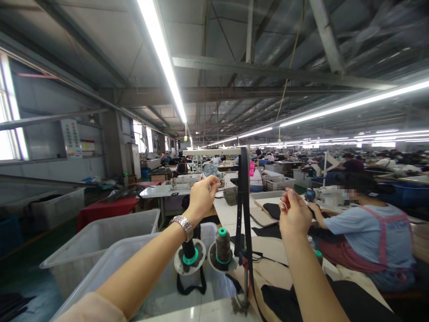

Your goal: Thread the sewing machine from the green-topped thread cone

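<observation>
My left hand (203, 197), with a metal watch (182, 226) on its wrist, is raised in a pinch left of the thread stand's top arm (214, 152). What its fingertips hold, if anything, is too fine to make out. My right hand (295, 213) is lifted on the other side of the stand, fingers curled and pressed together, their contents also unclear. Black straps (244, 197) hang from the stand between my hands. Below my left hand are a grey-brown thread cone (223, 245) and a black thread cone (188, 248) on round holders.
Grey plastic bins (100, 232) stand at the left. Black fabric pieces (348, 299) and beige panels (271, 252) lie on the worktable. A co-worker (372, 241) in a blue shirt sits to the right at a sewing machine (331, 194). Fluorescent lights (164, 58) run overhead.
</observation>
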Motion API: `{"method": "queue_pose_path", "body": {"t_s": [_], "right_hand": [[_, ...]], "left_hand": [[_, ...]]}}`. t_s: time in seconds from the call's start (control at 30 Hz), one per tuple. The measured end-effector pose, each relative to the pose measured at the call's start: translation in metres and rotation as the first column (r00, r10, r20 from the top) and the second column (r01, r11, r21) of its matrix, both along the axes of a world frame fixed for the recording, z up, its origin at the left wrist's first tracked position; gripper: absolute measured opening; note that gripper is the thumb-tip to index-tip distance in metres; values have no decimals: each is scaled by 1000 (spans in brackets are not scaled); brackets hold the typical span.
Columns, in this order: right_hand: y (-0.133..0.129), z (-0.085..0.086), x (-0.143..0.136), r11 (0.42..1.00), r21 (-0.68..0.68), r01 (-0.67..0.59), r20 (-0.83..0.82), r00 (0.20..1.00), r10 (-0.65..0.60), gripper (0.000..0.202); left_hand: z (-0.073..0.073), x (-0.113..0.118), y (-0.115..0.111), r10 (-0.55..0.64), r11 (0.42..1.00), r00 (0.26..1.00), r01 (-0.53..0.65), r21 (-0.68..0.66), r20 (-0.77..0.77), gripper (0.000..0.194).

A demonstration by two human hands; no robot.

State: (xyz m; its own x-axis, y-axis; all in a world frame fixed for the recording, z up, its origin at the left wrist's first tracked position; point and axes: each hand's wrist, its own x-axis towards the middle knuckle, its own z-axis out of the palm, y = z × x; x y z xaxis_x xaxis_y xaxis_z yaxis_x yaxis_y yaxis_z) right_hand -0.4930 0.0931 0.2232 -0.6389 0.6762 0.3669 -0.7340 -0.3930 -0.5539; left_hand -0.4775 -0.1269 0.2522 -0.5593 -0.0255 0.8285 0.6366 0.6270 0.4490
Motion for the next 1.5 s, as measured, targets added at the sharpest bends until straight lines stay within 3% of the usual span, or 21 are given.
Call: {"method": "queue_pose_path", "body": {"t_s": [0.07, 0.13, 0.23, 0.3, 0.47, 0.6, 0.8, 0.9, 1.07, 1.23, 1.5], "right_hand": [[-9, -2, 5, 996, 28, -82, -44, 996, 83, 34], [-23, -4, 12, 973, 202, -109, -60, 991, 123, 28], [-50, -2, 20, 868, 495, -42, -50, 996, 76, 17], [-67, 4, 23, 818, 574, 34, -66, 998, 5, 15], [-88, 22, 15, 862, 502, 69, -52, 997, -50, 19], [-89, 26, 8, 896, 441, 49, -50, 998, -30, 20], [-90, 28, 8, 916, 378, -132, -53, 985, 163, 16], [-89, 29, 6, 906, 361, -223, -80, 960, 268, 15], [-85, 28, 4, 891, 427, -154, -129, 965, 229, 13], [-84, 27, 3, 935, 350, -58, -116, 988, 105, 14], [-84, 27, 2, 910, 384, -154, -54, 980, 189, 16]], "left_hand": [[6, 4, 5, -10, 1000, 998, 10, -1, -58, 8], [11, 9, 14, -100, 990, 992, 107, 96, -73, 6], [17, 12, 31, -327, 888, 945, 313, 337, -16, 9], [19, 12, 41, -430, 821, 902, 379, 427, 26, 14], [20, 8, 47, -518, 736, 854, 422, 530, 40, 23], [20, 6, 42, -545, 710, 837, 432, 556, 46, 27], [21, 6, 37, -643, 676, 756, 481, 558, 126, 34], [23, 6, 34, -676, 667, 720, 510, 543, 155, 34], [25, 7, 34, -673, 684, 719, 517, 515, 172, 32], [22, 6, 34, -623, 719, 771, 501, 482, 127, 21], [23, 4, 33, -523, 804, 845, 446, 394, 109, 13]]}}
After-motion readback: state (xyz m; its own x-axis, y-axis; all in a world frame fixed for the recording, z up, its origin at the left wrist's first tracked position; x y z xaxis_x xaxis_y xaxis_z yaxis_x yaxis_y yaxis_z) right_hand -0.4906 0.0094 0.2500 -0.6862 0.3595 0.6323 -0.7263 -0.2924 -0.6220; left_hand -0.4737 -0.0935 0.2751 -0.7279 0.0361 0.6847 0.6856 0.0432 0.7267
